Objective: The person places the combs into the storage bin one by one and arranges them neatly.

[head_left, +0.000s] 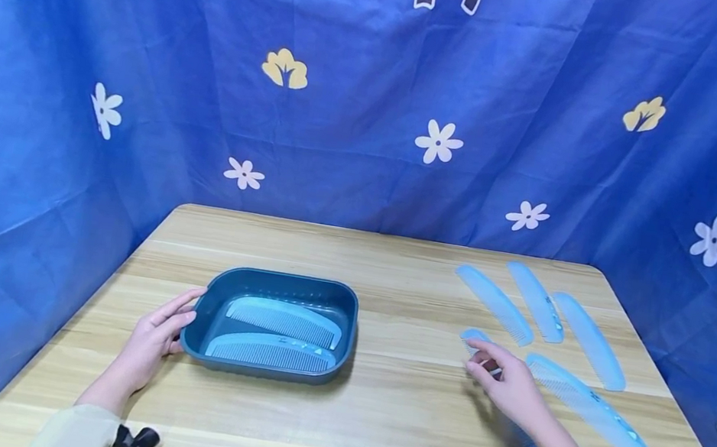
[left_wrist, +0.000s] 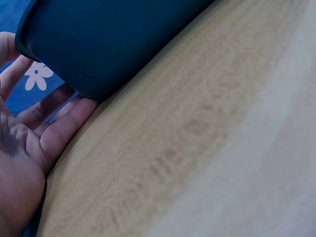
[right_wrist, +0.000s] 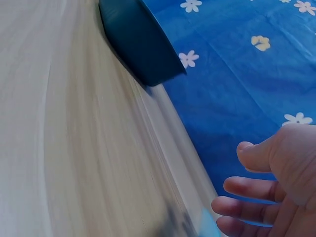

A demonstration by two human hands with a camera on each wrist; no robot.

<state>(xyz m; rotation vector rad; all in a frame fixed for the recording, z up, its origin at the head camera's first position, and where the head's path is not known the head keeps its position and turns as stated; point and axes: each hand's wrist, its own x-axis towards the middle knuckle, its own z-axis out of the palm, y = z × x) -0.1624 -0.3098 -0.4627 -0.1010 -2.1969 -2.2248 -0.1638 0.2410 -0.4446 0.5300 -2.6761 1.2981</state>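
In the head view, a dark teal plastic basket [head_left: 267,372] stands left of centre. Two light blue combs lie in it, a rear comb [head_left: 285,317] and a front comb [head_left: 270,352]. My left hand [head_left: 149,339] rests against the basket's left end, fingertips at the rim and outer wall; its fingers [left_wrist: 69,123] look fairly straight in the left wrist view. My right hand [head_left: 511,385] hovers over a blue comb [head_left: 474,336], mostly hidden beneath it. Thumb and bent fingers [right_wrist: 247,210] stand apart, with nothing visible between them.
Several more combs lie around the right hand: a long comb [head_left: 590,413] at right, and a left comb [head_left: 496,303], a middle comb [head_left: 536,302] and a right comb [head_left: 590,341] farther back. A blue curtain [head_left: 356,146] surrounds the wooden table [head_left: 390,429].
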